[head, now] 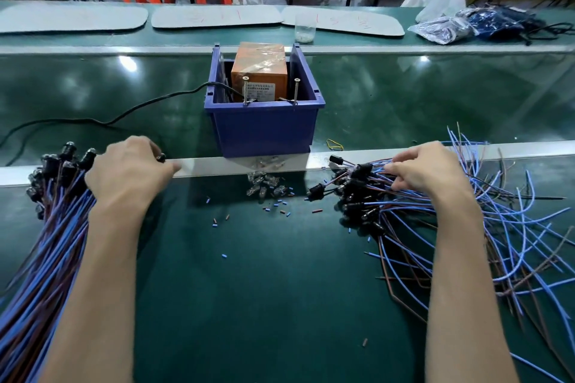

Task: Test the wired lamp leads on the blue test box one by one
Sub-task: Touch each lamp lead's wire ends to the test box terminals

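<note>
The blue test box [264, 130] stands at the middle on the green belt, with an orange transformer [259, 71] inside and two upright screws [245, 88] on its front rim. My left hand [130, 169] lies over a bundle of blue and brown lamp leads [46, 227] at the left; its fingers curl round a black lamp socket [161, 158] at the metal rail. My right hand [429, 169] pinches wires of a loose pile of lamp leads [466, 227] at the right, beside their black sockets [357, 174].
A metal rail [217, 165] crosses in front of the box. Small clear bulbs [264, 186] and cut bits of wire insulation lie below it. A black power cord [124, 112] runs left from the box. A yellow rubber band [334, 144] lies right of the box. Grey trays, a plastic cup [305, 27] and bags sit at the back.
</note>
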